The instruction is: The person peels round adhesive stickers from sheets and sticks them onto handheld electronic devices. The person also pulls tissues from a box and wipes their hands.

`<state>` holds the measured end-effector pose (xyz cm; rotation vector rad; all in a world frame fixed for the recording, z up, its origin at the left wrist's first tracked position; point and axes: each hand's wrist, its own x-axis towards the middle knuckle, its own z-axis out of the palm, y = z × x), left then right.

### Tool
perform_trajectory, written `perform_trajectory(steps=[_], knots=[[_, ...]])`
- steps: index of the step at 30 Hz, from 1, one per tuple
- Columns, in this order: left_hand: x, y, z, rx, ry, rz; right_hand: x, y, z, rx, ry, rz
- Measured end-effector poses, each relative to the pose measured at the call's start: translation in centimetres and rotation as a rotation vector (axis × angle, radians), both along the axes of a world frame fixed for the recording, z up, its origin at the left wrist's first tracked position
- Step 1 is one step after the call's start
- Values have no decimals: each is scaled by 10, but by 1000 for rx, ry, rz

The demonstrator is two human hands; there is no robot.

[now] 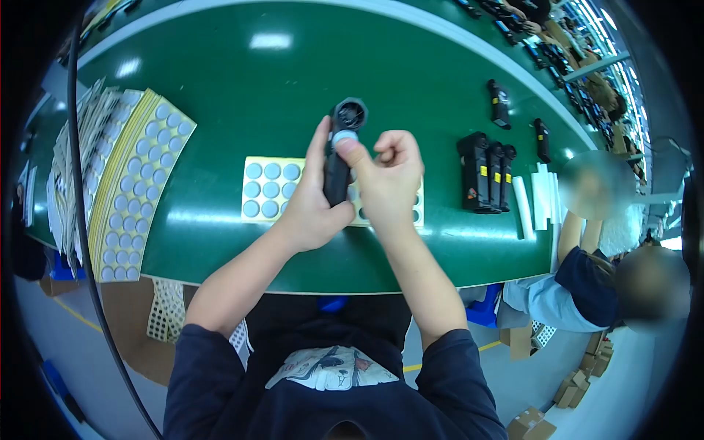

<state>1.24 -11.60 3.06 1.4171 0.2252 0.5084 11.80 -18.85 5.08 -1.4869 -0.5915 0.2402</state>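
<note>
My left hand (pixel 314 209) is wrapped round a black handheld device (pixel 336 180) with a round, fan-like head, tilted up over the table. A pale round sticker (pixel 344 137) lies on the device just below its head. On that sticker presses the thumb of my right hand (pixel 392 180), whose other fingers are curled in and off the device. Beneath both hands is a yellow-edged sheet of round grey stickers (pixel 271 189), its middle hidden by hands and device.
Stacked sticker sheets (pixel 139 191) fan out at the left. Several black devices with yellow labels (pixel 475 172) lie at the right, near white strips (pixel 541 198). A co-worker (pixel 587 282) sits at the right edge. A black cable (pixel 75 147) hangs at the left.
</note>
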Motion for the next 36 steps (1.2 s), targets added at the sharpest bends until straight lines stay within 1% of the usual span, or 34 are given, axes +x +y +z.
perform_trajectory(steps=[1, 3, 5, 6, 7, 9, 10, 11, 12, 13, 14, 15, 16, 17, 18, 19, 21, 23, 24, 25, 26, 27, 28, 29, 30, 32, 34, 36], knots=[[-8, -3, -4, -8, 11, 17, -5, -2, 9, 20, 82, 18], [-31, -1, -26, 0, -10, 107, -22, 23, -38, 3, 115, 275], [-49, 7, -45, -25, -20, 217, -30, 26, -55, 89, 331, 427], [-71, 17, -43, -129, 14, 328, -34, 31, -68, 116, 262, 515], [-46, 37, -58, -87, -35, 250, -18, 31, -77, 124, 133, 537], [-65, 83, -61, -352, 145, 279, -23, 18, -92, -188, -511, 557], [-58, 106, -77, -429, 73, 284, -14, 34, -105, -268, -506, 559], [-60, 114, -80, -493, 25, 299, -18, 33, -111, -271, -511, 561], [-61, 128, -86, -603, -18, 318, -20, 35, -123, -307, -636, 590], [-53, 152, -96, -600, -23, 307, -17, 54, -144, -340, -764, 606], [-56, 114, -76, -647, -63, 290, -21, 16, -131, -371, -853, 593], [-56, 64, -57, -695, -103, 272, -20, -34, -106, -393, -859, 590], [-24, 62, -81, -708, -171, 161, 6, -44, -110, -456, -897, 543], [-44, 66, -71, -699, -148, 192, -13, -36, -100, -452, -873, 558], [-67, 66, -46, -739, -99, 253, -33, -33, -77, -449, -882, 559], [-57, 67, -43, -785, -84, 271, -28, -32, -77, -431, -895, 522], [-48, 62, -82, -825, -77, 271, -12, -46, -108, -475, -1030, 409], [-31, 68, -75, -748, -114, 208, -4, -42, -113, -412, -1021, 394], [-15, 78, -72, -808, -154, 82, 16, -41, -99, -446, -1013, 347], [-9, 90, -69, -870, -177, -2, 15, -31, -99, -416, -1003, 345], [16, 88, -59, -887, -190, -99, 19, -33, -96, -389, -1039, 318], [11, 80, -54, -918, -176, -110, 30, -46, -85, -420, -949, 309], [0, 77, -56, -936, -167, -50, 30, -45, -86, -422, -947, 335], [5, 76, -60, -959, -173, -53, 27, -43, -94, -441, -954, 372], [13, 73, -51, -942, -155, -76, 28, -42, -95, -445, -948, 371], [-1, 70, -58, -916, -176, -120, 28, -44, -87, -447, -932, 383], [-7, 71, -49, -886, -197, -162, 22, -42, -83, -461, -884, 406], [-13, 72, -70, -899, -193, -153, 18, -41, -98, -478, -888, 448]])
